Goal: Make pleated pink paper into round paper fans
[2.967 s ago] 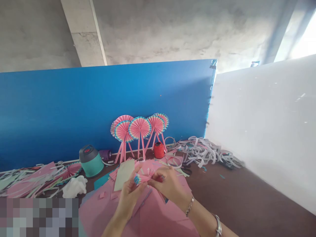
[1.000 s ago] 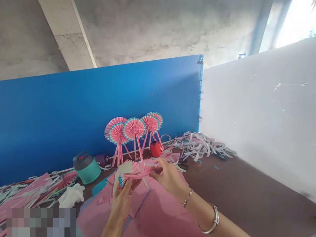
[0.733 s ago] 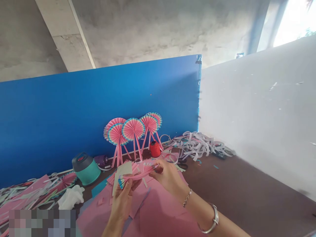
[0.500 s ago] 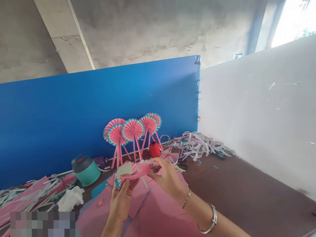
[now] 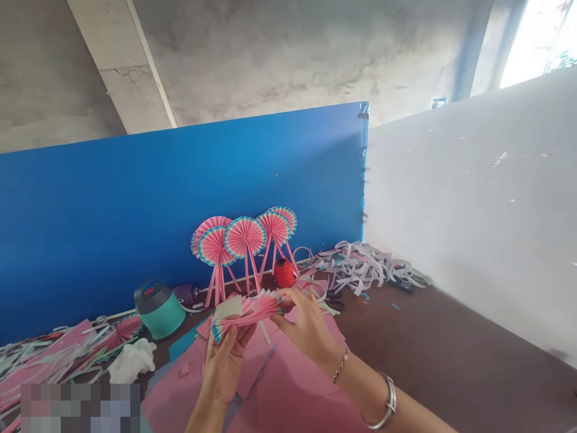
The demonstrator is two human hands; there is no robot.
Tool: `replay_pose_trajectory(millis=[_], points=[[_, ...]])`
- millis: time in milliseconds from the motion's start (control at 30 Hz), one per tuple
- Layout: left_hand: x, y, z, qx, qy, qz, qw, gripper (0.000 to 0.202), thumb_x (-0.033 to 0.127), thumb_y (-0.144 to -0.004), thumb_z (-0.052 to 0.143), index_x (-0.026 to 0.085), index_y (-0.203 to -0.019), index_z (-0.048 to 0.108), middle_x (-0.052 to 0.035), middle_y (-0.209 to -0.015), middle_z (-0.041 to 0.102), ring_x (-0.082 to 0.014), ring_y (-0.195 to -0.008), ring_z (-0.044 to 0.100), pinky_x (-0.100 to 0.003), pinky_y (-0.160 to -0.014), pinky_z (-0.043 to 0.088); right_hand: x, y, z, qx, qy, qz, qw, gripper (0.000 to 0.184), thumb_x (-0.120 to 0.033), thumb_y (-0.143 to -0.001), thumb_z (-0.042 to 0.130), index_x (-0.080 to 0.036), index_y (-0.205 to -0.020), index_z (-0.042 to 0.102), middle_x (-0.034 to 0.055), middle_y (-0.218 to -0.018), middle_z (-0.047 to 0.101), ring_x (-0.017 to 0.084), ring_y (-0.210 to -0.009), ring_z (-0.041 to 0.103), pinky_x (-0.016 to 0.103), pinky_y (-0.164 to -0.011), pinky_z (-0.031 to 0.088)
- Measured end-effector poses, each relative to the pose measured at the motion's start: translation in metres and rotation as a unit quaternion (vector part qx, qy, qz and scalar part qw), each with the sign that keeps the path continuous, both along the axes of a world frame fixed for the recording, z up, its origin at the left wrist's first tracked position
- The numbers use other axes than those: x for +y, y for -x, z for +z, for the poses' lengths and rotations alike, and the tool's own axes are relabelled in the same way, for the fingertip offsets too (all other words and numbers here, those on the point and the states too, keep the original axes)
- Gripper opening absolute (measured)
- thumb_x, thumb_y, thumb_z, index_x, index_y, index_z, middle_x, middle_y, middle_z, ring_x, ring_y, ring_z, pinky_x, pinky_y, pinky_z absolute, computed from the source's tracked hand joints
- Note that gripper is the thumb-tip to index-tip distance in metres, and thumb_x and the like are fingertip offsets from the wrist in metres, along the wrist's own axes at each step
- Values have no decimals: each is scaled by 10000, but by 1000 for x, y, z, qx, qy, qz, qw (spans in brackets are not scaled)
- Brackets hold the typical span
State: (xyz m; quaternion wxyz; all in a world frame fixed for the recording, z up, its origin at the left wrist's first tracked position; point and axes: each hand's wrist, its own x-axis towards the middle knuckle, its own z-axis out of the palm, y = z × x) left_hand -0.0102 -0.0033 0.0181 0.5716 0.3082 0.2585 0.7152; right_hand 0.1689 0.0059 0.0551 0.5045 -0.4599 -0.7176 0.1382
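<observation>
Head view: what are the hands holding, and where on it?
A pleated pink paper strip, held by both hands: the left hand at its teal-tipped near end, the right hand at its far end.

Over the flat pink paper sheets [image 5: 297,391] below the left hand [image 5: 223,367] and right hand [image 5: 306,337], a hand can pass low. Straight ahead, the paper fans [image 5: 243,237] and a red thread spool [image 5: 284,273] stand in the way, with the blue board [image 5: 180,198] behind them.
</observation>
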Motion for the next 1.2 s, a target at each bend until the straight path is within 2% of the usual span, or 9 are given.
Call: replay_pose_trajectory(millis=[100,200,367,433,533,600,733,933,1200], points=[[-1,0,1,13,-14,-20,1000,272,263,-699,770,222,-963,716,-63,-1017,737,-238,-963,680,-352,-869,559,1,1,-2,-1,-15,-3,1000,203,-277,-800,638,-211,-984,585,9,-798,693,171,-734,619,346,-818,360],[-2,-1,4,40,-18,-34,998,338,266,-747,724,228,-1080,683,-72,-1203,660,-258,-1138,588,-339,-941,517,1,2,-4,-8,-28,-15,999,195,-262,-806,629,-215,-989,583,-2,-806,692,163,-738,624,337,-819,366],[-3,-7,-1,92,-38,-35,994,343,259,-767,693,260,-1109,675,-40,-1307,590,-263,-1304,419,-395,-1085,375,0,2,-3,-24,-37,-17,999,110,-255,-851,573,-216,-951,593,-1,-817,690,153,-723,620,318,-793,373],[-4,-11,-6,110,-37,-60,991,349,308,-773,686,293,-1121,667,-21,-1327,573,-254,-1324,391,-428,-1126,299,-1,2,-3,-29,-43,-15,999,104,-262,-857,567,-212,-945,593,5,-804,688,157,-711,615,312,-772,377],[-6,-18,-9,126,-26,-105,986,374,366,-758,695,341,-1129,655,4,-1320,579,-247,-1325,388,-462,-1138,254,0,4,-7,-43,-52,-18,998,102,-264,-860,558,-222,-947,589,0,-785,678,159,-710,607,300,-742,381],[-7,-21,-8,120,-34,-100,987,358,380,-792,659,349,-1148,642,8,-1317,582,-236,-1324,391,-453,-1139,249,1,5,-12,-53,-55,-13,997,111,-268,-874,533,-232,-965,584,8,-809,680,167,-726,606,303,-737,383],[-5,-22,-11,106,-28,-93,990,323,388,-800,648,289,-1107,675,-26,-1247,635,-242,-1256,479,-424,-1125,273,2,7,-20,-64,-62,-3,996,164,-284,-891,499,-236,-1034,562,36,-878,689,185,-747,613,328,-757,394],[4,-16,-29,50,-12,-97,994,294,364,-749,708,246,-1018,700,-51,-1058,718,-250,-1072,622,-460,-1074,336,3,6,-20,-106,-87,-32,990,214,-300,-879,527,-250,-1086,550,10,-835,685,164,-678,618,298,-701,404],[-1,-17,-16,21,9,-81,996,228,333,-693,760,208,-880,720,-76,-987,732,-260,-1021,646,-448,-1030,387,3,1,-16,-123,-52,-24,991,259,-411,-877,539,-246,-1076,546,15,-779,675,195,-695,618,331,-732,385]])
